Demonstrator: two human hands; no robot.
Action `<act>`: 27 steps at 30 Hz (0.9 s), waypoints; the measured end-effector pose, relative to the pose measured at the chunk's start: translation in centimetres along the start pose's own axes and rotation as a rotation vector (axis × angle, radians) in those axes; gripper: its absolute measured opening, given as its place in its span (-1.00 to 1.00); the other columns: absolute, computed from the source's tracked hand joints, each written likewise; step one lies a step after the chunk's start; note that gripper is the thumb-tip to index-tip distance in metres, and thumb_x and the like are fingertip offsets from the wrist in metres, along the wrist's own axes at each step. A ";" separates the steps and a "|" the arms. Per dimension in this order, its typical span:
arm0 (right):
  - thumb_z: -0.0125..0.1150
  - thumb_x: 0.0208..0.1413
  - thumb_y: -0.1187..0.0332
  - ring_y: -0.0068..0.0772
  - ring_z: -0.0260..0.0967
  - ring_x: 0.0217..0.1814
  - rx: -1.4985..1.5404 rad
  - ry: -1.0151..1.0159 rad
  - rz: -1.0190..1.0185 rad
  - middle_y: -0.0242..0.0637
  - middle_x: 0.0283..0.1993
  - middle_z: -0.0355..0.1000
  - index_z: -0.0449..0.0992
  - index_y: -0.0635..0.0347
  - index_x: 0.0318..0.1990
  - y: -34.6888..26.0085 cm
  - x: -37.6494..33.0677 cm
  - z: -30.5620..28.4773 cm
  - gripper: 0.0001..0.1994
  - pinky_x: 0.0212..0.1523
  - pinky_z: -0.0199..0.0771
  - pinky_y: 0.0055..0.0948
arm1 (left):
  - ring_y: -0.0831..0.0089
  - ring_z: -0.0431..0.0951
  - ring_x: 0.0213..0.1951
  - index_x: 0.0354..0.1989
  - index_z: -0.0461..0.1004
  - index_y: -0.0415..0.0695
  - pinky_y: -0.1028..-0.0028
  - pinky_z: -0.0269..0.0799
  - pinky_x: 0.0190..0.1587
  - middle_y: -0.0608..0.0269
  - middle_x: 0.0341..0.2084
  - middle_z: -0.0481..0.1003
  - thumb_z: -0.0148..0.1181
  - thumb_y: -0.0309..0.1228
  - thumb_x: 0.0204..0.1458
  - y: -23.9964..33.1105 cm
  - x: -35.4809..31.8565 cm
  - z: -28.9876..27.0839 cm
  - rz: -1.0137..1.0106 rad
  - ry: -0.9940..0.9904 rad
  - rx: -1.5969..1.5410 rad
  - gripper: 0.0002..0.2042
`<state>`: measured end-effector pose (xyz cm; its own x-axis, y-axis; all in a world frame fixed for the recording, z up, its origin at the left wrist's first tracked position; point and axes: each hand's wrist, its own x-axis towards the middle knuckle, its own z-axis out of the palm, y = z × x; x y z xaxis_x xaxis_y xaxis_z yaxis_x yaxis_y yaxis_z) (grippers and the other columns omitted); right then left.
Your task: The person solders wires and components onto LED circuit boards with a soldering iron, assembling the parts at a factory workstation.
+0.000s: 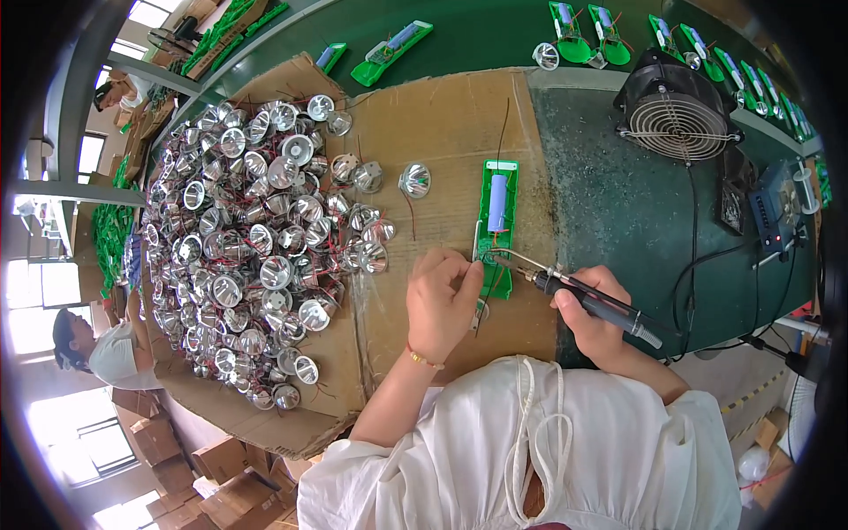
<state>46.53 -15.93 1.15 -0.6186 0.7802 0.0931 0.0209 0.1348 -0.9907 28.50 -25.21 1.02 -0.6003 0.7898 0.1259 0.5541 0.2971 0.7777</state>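
Observation:
A flashlight-like green plastic housing (503, 283) lies on the cardboard in front of me, with a blue cylindrical battery (497, 203) and thin wires in it. My left hand (440, 296) is pinched at the housing's left side, near its lower half; what the fingertips hold is hidden. Beside those fingers, part of a small silvery reflector (481, 311) shows. In my right hand (599, 314) is a soldering iron (601, 305) with a thin curved metal tube along it. Its tip reaches to the wires inside the housing, below the battery.
A big heap of silvery reflectors with wires (256, 230) covers the cardboard (442, 115) at left; a single reflector (414, 180) lies apart. A black fan (676, 115) and blue soldering station (777, 212) stand right. Several green housings (391, 53) line the back. Two people are at left.

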 end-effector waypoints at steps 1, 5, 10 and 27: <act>0.13 0.01 0.43 -0.58 0.32 -0.51 0.016 -0.005 0.020 -0.26 -0.54 0.41 0.31 0.32 -0.38 0.0 0.0 0.0 -0.85 -0.45 0.33 -0.56 | 0.26 0.37 -0.44 -0.62 0.46 -0.22 0.37 0.27 -0.40 0.19 -0.54 0.43 0.18 -0.50 -0.13 0.1 0.0 0.0 -0.006 0.001 -0.003 -0.90; 0.14 0.01 0.43 -0.56 0.35 -0.49 0.015 0.039 0.042 -0.25 -0.54 0.41 0.31 0.31 -0.38 0.4 -0.2 0.1 -0.84 -0.43 0.35 -0.57 | 0.25 0.37 -0.45 -0.62 0.45 -0.23 0.37 0.28 -0.40 0.19 -0.55 0.42 0.17 -0.50 -0.13 -0.2 0.1 0.1 -0.005 -0.003 -0.016 -0.89; 0.15 0.04 0.39 -0.57 0.38 -0.49 0.080 0.114 0.023 -0.22 -0.51 0.45 0.32 0.32 -0.33 0.9 -0.7 -0.2 -0.81 -0.45 0.37 -0.57 | 0.25 0.37 -0.45 -0.63 0.45 -0.24 0.37 0.28 -0.40 0.18 -0.56 0.42 0.17 -0.50 -0.13 -0.3 0.1 0.2 -0.011 0.005 -0.022 -0.89; 0.17 0.00 0.42 -0.61 0.35 -0.51 0.038 0.110 -0.002 -0.27 -0.53 0.44 0.34 0.30 -0.38 0.8 -1.1 -0.6 -0.84 -0.48 0.35 -0.59 | 0.27 0.37 -0.35 -0.62 0.52 -0.16 0.34 0.26 -0.30 0.26 -0.49 0.41 0.25 -0.42 -0.21 -0.3 0.3 -0.3 0.162 -0.110 0.080 -0.90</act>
<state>47.70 -16.30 0.36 -0.5289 0.8423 0.1038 -0.0115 0.1153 -0.9933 27.95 -25.23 1.01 -0.4352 0.8833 0.1744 0.6850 0.1991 0.7008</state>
